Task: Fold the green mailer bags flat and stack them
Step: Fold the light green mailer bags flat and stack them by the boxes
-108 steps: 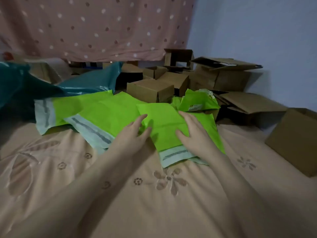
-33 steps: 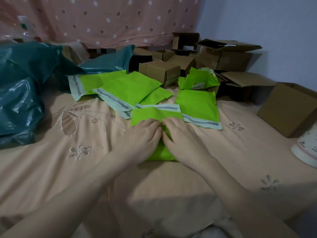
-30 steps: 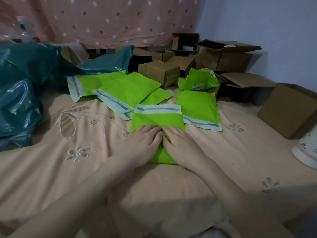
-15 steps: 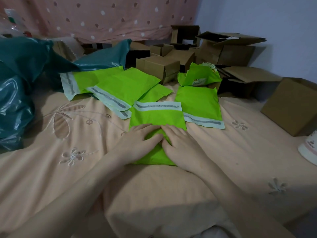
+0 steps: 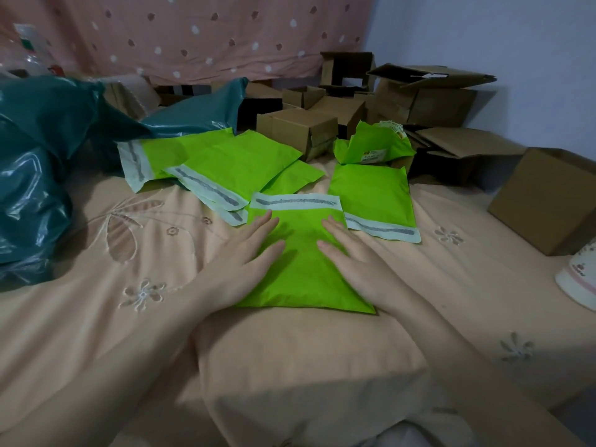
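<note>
A green mailer bag lies flat on the peach bedsheet in front of me, its pale adhesive flap at the far end. My left hand presses flat on the bag's left side with straight fingers. My right hand presses flat on its right side. Another flat green bag lies just right of it. Several more green bags overlap at the back left. A crumpled green bag with a label sits behind.
Dark teal plastic bags pile up at the left. Several brown cardboard boxes crowd the back, and one box stands at the right. A white object sits at the right edge. A dotted pink curtain hangs behind.
My hands were together at the bag's middle and have slid apart to its left and right sides, smoothing it. The bag's green surface between them now shows.
</note>
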A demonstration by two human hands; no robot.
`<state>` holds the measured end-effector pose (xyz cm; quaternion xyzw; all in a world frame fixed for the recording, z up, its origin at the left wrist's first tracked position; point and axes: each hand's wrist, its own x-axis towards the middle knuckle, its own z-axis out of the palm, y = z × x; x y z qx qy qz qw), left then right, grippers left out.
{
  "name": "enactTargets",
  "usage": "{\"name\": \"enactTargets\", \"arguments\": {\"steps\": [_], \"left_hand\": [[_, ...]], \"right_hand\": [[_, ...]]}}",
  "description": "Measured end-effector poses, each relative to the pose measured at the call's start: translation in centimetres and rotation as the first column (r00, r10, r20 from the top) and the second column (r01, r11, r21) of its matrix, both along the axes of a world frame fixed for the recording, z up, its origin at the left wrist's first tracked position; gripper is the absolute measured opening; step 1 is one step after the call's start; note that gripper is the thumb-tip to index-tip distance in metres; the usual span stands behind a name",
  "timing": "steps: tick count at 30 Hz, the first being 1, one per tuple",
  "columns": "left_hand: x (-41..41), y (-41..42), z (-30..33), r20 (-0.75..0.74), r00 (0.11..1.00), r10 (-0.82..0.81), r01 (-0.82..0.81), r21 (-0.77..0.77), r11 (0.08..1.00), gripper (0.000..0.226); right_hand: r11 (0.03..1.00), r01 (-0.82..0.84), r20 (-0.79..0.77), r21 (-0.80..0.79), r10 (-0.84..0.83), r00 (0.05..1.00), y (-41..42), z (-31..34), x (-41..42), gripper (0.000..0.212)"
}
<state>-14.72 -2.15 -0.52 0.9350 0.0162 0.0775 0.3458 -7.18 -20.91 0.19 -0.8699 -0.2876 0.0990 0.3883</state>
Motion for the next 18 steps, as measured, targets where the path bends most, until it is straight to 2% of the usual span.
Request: {"name": "enactTargets", "arguments": {"steps": [2,4,6,10,12,14,16,18], "left_hand": [[0.4,1.3,-0.1,0.028,0.998,-0.058,0.052,0.185,0.981,0.066],[0.8,2.3,-0.4,-0.058,0.993,-0.1,0.113,0.292,0.95,0.064],[0.9,2.7,-0.8,-0.153,0.983,-0.1,0.148,0.348,0.926,0.051],[1.0,3.1,-1.5,-0.186,0.978,-0.095,0.165,0.414,0.895,0.051],[1.3,3.2,-1.6,-0.185,0.976,-0.114,0.175,0.36,0.916,0.051],[1.4,3.3,-1.5,-0.07,0.996,-0.061,0.071,0.154,0.986,0.05],[1.5,3.4,-1.3,0.146,0.983,0.11,-0.109,-0.019,0.994,0.044],[1.8,3.6,-0.7,0.231,0.927,0.294,-0.282,-0.084,0.956,0.037]], "right_hand": [[0.991,-0.031,0.135,-0.129,0.048,0.99,-0.5,-0.3,1.0,0.053],[0.964,-0.064,0.143,-0.257,0.103,0.984,-0.7,-0.7,1.8,0.053],[0.927,-0.085,0.144,-0.366,0.147,0.979,-1.0,-1.4,2.2,0.055],[0.899,-0.071,0.175,-0.433,0.16,0.971,-1.0,-2.1,2.5,0.056],[0.921,-0.081,0.16,-0.38,0.152,0.975,-1.0,-2.1,2.7,0.055],[0.981,-0.061,0.15,-0.184,0.089,0.985,-1.0,-1.8,2.9,0.05],[0.997,0.055,0.219,0.049,-0.065,0.974,-1.4,-1.6,3.1,0.042],[0.966,0.211,0.263,0.147,-0.244,0.934,-1.8,-1.4,3.5,0.031]]}}
